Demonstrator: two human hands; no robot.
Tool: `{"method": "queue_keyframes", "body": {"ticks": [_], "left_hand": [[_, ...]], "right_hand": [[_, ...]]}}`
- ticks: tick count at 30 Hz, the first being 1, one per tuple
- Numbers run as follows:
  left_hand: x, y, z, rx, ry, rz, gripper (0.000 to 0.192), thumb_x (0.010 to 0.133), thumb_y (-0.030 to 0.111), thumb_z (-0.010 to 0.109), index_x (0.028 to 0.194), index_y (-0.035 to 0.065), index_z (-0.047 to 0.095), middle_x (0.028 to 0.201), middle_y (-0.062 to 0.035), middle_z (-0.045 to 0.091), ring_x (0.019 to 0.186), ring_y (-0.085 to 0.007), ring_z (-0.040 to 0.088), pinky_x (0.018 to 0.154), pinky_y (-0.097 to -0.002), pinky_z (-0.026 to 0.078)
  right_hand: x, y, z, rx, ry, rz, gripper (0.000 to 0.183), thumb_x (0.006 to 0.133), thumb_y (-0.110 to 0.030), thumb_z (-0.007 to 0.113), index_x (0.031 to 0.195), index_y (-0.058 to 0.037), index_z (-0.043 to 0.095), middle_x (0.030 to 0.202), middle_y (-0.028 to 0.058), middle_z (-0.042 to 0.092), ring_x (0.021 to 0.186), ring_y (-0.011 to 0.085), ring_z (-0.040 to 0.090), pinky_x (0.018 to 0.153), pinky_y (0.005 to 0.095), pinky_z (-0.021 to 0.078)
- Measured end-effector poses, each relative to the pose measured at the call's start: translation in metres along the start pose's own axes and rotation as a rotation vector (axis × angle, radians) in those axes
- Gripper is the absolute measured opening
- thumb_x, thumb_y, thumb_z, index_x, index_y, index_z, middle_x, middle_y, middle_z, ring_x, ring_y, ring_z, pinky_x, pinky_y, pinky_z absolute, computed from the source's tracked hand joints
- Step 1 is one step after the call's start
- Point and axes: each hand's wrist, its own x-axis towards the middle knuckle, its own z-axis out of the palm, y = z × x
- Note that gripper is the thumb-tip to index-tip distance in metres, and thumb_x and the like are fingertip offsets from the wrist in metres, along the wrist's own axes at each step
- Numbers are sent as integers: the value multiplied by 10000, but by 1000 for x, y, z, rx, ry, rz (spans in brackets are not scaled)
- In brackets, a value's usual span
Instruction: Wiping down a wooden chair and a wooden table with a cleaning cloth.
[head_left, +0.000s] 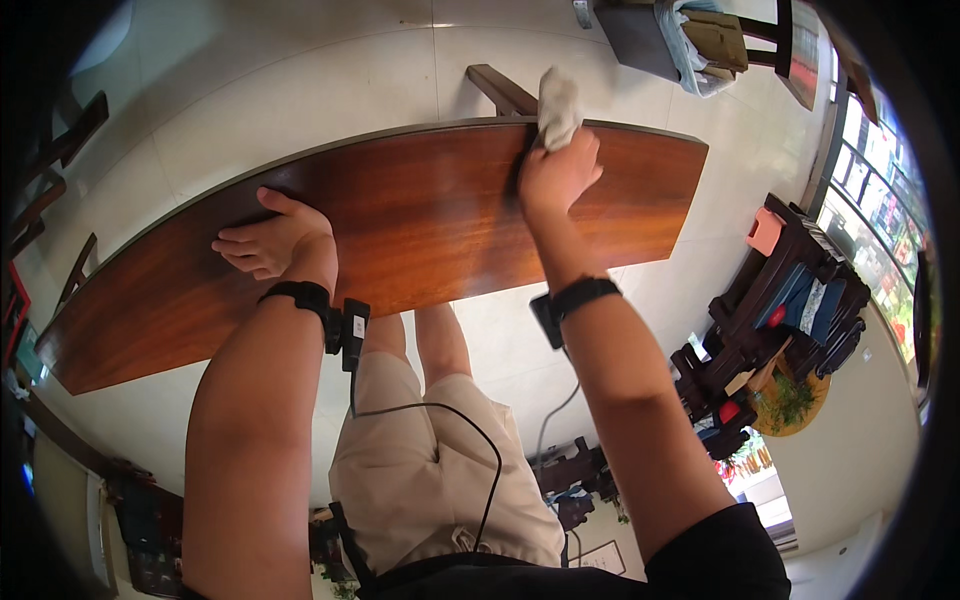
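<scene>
A long, polished reddish-brown wooden tabletop (420, 217) spans the view before me. On its left half, my left hand (281, 236) lies empty against the wood with the thumb spread from the fingers. My right hand (561, 176) grips a crumpled off-white cloth (559, 109) near the far edge, right of the middle. The cloth sticks up past that edge, and its lower part is hidden in the hand. Beyond the edge, a dark wooden leg (502, 88) juts out.
A grey bin (637, 41) with a bag and cardboard stands at the far right. Dark carved wooden furniture (750, 277) with blue cushions and a pink object (765, 230) is on the right. Black wrist straps (300, 294) carry devices with a cable (450, 407) across my lap.
</scene>
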Motion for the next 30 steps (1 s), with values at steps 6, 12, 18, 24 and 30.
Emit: {"method": "queue_keyframes", "body": {"ticks": [6, 12, 18, 24, 30], "left_hand": [[-1, -4, 3, 24, 44, -1, 850, 976, 572, 387, 1507, -73, 230, 1629, -231, 170, 1504, -332, 184, 1179, -493, 245], [6, -4, 1, -11, 58, 7, 848, 967, 573, 411, 1506, -61, 249, 1625, -229, 193, 1497, -334, 203, 1149, -503, 273], [15, -13, 8, 39, 76, 13, 859, 968, 590, 400, 1514, -53, 237, 1626, -227, 199, 1495, -342, 216, 1135, -521, 281], [11, -9, 11, 22, 80, 8, 875, 958, 609, 400, 1513, -51, 256, 1632, -211, 200, 1495, -339, 217, 1131, -517, 291], [13, -10, 11, 49, 95, 46, 862, 961, 600, 388, 1504, -59, 272, 1619, -238, 211, 1486, -347, 234, 1120, -520, 307]], "right_hand": [[-52, 27, -6, -40, -106, -184, 397, 672, -73, 741, 998, -45, 516, 1059, 167, 529, 1044, 375, 513, 877, 488, 349], [-180, 55, -20, 11, -336, -204, 486, 659, -3, 696, 1102, -24, 497, 1080, 201, 502, 1041, 414, 492, 874, 499, 345], [-137, 34, -15, 66, -291, -458, 447, 617, -140, 787, 972, -82, 522, 970, 134, 509, 947, 357, 512, 796, 469, 338], [-46, -46, 8, 78, -176, -540, 446, 616, -66, 742, 999, -65, 513, 1016, 141, 521, 977, 347, 520, 838, 463, 340], [-83, -47, 10, 68, -164, -459, 471, 622, -83, 762, 1020, -60, 511, 1029, 146, 523, 1001, 354, 510, 827, 480, 342]]}}
